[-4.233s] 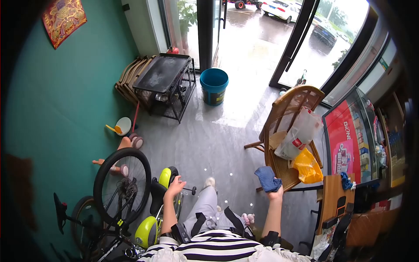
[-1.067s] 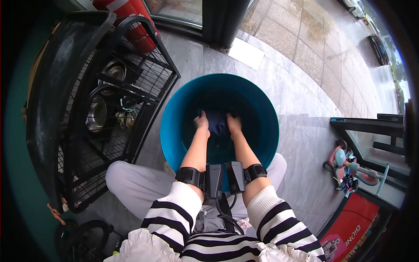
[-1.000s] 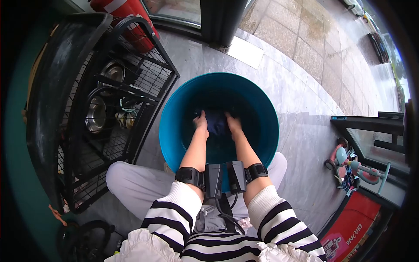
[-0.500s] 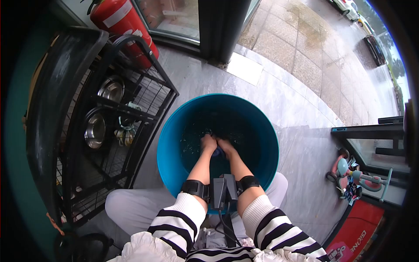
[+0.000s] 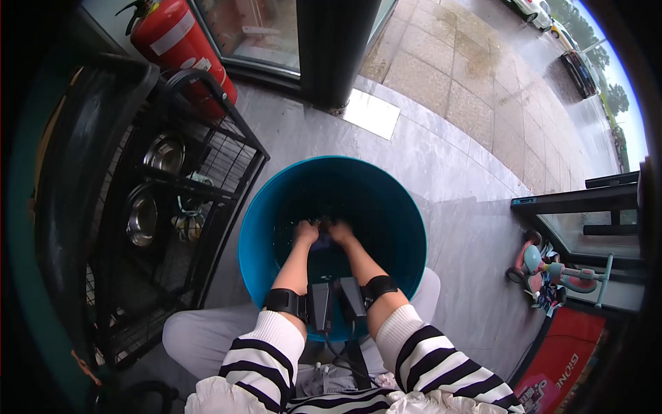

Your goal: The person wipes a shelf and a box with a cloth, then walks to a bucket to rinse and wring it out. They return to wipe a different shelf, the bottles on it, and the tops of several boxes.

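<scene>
A large round teal tub [image 5: 265, 200] stands between my knees, its inside dark with water at the bottom. Both hands are down inside it, near the middle. My left hand [image 5: 307, 232] has its fingers curled in, close to something dark. Beside it, my right hand [image 5: 338, 231] is blurred, its fingers smeared by motion. A bluish-purple item [image 5: 321, 242] shows faintly between and below the hands, too dim to name. Black devices are strapped round both forearms.
A black wire cage [image 5: 227, 159] with metal bowls [image 5: 143, 219] stands at the left. Behind it is a red fire extinguisher [image 5: 181, 52]. At the right are a child's scooter [image 5: 552, 268], a red box [image 5: 562, 359] and an open glass door [image 5: 586, 234].
My hands have moved slightly apart and to the left in the view. The whole view has shifted a little. The bluish-purple item shows less clearly.
</scene>
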`<state>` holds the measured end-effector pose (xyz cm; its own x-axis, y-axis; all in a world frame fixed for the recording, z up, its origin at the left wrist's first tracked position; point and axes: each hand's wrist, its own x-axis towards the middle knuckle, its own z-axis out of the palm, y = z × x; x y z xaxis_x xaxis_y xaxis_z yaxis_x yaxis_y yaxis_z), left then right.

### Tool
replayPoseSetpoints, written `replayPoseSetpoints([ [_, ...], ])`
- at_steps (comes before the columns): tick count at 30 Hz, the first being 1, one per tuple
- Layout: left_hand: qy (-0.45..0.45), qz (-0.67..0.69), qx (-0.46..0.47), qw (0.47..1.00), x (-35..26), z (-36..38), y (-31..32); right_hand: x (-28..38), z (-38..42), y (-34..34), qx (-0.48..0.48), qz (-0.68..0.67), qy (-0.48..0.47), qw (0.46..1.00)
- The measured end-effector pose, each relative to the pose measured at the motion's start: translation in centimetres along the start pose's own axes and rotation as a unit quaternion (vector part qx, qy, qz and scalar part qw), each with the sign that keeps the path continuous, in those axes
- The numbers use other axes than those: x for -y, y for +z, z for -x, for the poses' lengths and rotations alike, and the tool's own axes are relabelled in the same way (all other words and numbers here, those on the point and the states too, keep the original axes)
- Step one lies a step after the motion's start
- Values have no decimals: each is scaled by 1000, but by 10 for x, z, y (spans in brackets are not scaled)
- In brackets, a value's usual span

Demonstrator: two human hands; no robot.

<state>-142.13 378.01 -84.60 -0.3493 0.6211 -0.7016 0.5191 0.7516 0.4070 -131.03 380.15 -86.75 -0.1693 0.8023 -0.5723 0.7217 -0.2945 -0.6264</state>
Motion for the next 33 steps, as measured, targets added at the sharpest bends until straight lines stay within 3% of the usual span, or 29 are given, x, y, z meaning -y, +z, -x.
replayPoseSetpoints([
  [2,-39,108,-26,993,4,7,-7,-4,-2,-14,84,-133,9,987],
  [5,-63,153,-24,986,5,15,-22,-2,3,-26,94,-163,-22,982],
  [8,-64,178,-60,980,-1,20,-32,5,1,-30,109,-66,-64,990],
  [10,-44,287,-98,952,4,10,-27,13,5,-41,176,32,19,984],
  [11,-45,287,-98,952,6,7,-23,14,6,-47,177,33,20,983],
  [13,-96,392,-172,898,10,4,-12,14,10,-56,246,79,23,966],
  [14,-98,393,-172,898,12,4,-8,16,11,-58,248,80,24,965],
  [16,-134,490,3,861,14,4,-2,20,12,-59,235,146,61,959],
  [18,-169,431,20,886,2,20,-14,-5,0,-42,209,129,17,969],
  [20,-110,260,74,957,2,25,-25,-7,2,-45,186,113,-27,976],
  [21,-117,120,72,983,0,28,-31,-6,-2,-51,191,110,-16,975],
  [22,-119,120,69,983,4,27,-30,-2,-3,-56,195,106,-7,975],
  [24,-36,-52,-7,998,11,22,-27,0,-5,-60,175,109,-4,978],
  [26,-21,-34,-1,999,7,23,-25,8,1,-61,155,113,3,981],
  [28,-5,-16,5,1000,6,20,-16,16,10,-54,113,-18,-46,992],
  [30,-28,148,35,988,8,13,-5,22,16,-45,115,-14,-64,991],
  [32,-19,223,39,974,1,21,-12,15,13,-41,118,-10,-83,989],
  [33,-11,296,43,954,-1,26,-16,8,10,-39,146,52,-80,985],
])
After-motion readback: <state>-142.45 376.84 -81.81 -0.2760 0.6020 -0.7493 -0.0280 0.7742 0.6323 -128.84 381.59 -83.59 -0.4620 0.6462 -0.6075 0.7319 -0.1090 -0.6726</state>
